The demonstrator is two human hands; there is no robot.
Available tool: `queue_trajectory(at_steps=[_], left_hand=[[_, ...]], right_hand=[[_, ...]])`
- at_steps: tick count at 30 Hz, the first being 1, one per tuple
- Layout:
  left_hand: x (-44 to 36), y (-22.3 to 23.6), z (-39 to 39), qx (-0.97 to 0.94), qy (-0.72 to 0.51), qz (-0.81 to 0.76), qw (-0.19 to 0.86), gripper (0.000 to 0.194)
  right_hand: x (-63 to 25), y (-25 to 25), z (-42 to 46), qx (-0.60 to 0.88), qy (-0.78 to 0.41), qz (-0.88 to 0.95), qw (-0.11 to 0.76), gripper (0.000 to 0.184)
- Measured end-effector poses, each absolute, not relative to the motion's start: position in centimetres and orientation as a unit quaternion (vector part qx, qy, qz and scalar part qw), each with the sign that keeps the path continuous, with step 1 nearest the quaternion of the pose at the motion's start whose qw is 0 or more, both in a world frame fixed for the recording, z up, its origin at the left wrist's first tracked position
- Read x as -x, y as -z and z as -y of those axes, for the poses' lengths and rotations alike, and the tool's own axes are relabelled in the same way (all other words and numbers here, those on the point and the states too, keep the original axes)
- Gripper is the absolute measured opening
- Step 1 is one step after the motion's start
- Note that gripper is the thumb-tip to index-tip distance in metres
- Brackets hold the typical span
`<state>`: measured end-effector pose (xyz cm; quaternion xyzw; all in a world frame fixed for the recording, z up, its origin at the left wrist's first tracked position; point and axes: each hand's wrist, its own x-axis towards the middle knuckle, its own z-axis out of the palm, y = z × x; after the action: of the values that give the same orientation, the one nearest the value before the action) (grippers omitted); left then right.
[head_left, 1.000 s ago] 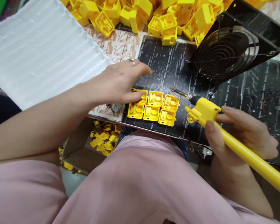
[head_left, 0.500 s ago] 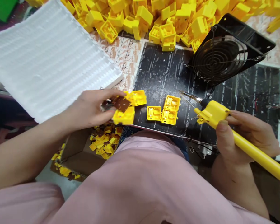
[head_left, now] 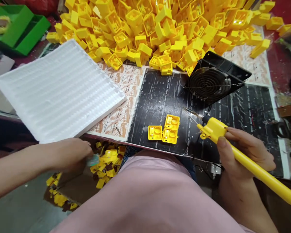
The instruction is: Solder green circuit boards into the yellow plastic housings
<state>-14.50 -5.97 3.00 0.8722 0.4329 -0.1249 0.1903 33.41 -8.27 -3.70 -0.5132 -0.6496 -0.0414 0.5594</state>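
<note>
Three yellow plastic housings [head_left: 163, 130] lie open side up on the black mat [head_left: 160, 97] near the table's front edge. My right hand [head_left: 244, 152] is closed round a yellow soldering iron [head_left: 235, 152]; its metal tip points left, just right of the housings and off them. My left hand [head_left: 71, 153] hangs below the table edge, over a cardboard box [head_left: 70, 186] of small yellow parts [head_left: 109, 161]. Its fingertips are blurred, with a pale smear beside them, so I cannot make out whether they hold anything.
A large heap of yellow housings [head_left: 160, 29] fills the back of the table. A white foam tray [head_left: 60, 90] lies at the left, a black fan [head_left: 208, 84] leans behind the mat, and a green box [head_left: 19, 29] stands far left. My pink-clad lap fills the foreground.
My left hand picked up three housings from the mat's left side and carried them down to the box below the table. Three remain. The soldering iron barely moved.
</note>
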Motion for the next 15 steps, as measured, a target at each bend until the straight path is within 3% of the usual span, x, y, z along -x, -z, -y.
queue_trajectory(at_steps=[6,8,10,15], left_hand=[[3.3,-4.7,-3.1,-0.890,0.181,-0.349,0.231,0.044],[-0.6,-4.7,-8.6,-0.899,0.084,-0.416,0.107,0.040],[-4.3,-4.0,-14.1,-0.892,0.000,-0.451,0.008,0.052],[-9.5,-0.9,-20.7,-0.845,-0.028,-0.534,0.030,0.057]], right_hand=[[-34.8,4.9,8.5,0.544,0.031,0.611,0.574,0.045],[-34.5,4.9,8.3,0.541,0.024,0.611,0.577,0.044],[-34.1,4.7,8.0,0.532,0.022,0.611,0.586,0.047],[-33.6,4.5,7.5,0.515,0.046,0.602,0.608,0.052]])
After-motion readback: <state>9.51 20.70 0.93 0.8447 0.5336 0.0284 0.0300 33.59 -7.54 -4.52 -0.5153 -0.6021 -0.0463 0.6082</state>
